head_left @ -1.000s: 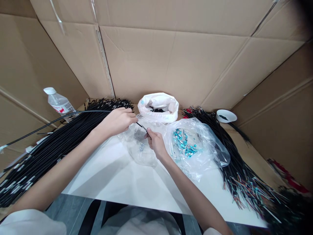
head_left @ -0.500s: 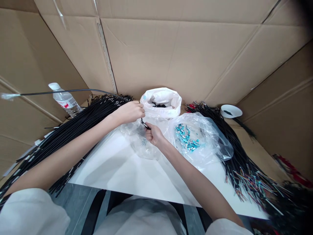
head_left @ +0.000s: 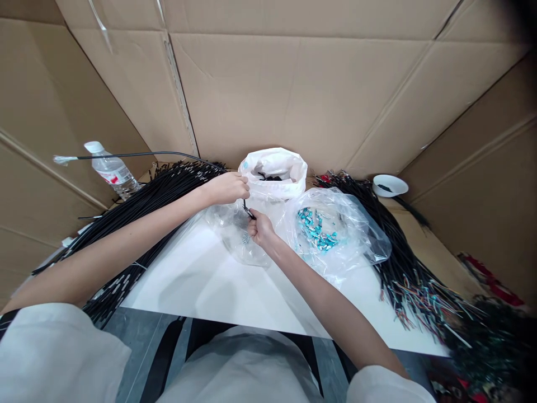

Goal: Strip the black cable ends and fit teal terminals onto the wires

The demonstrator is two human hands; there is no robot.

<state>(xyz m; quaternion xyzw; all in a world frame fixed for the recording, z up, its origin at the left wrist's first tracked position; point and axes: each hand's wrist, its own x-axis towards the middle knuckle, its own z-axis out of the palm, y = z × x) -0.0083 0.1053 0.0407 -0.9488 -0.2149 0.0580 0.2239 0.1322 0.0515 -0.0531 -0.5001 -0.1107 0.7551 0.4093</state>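
A black cable (head_left: 168,152) with a frayed white end arches leftward out of my left hand (head_left: 232,187), whose fingers are closed on it. Its other end points down below the fingers, towards a small dark piece (head_left: 249,213). My right hand (head_left: 260,228) pinches that piece between thumb and fingers; it is too small to name. Both hands are close together above a clear plastic bag (head_left: 235,246). Just behind them is a white bag (head_left: 297,183) with small black parts inside. To the right, another clear bag (head_left: 364,232) holds many blue and silver pieces.
Bundled black cables (head_left: 151,210) lie at the left beside a water bottle (head_left: 115,170). More cables (head_left: 403,252) with coloured wire ends are on the right, near a white bowl (head_left: 400,186). Cardboard walls (head_left: 314,95) enclose the white table (head_left: 201,280).
The frayed end of the cable has swung to the right. The two hands keep nearly the same place and grip, while the view has shifted slightly.
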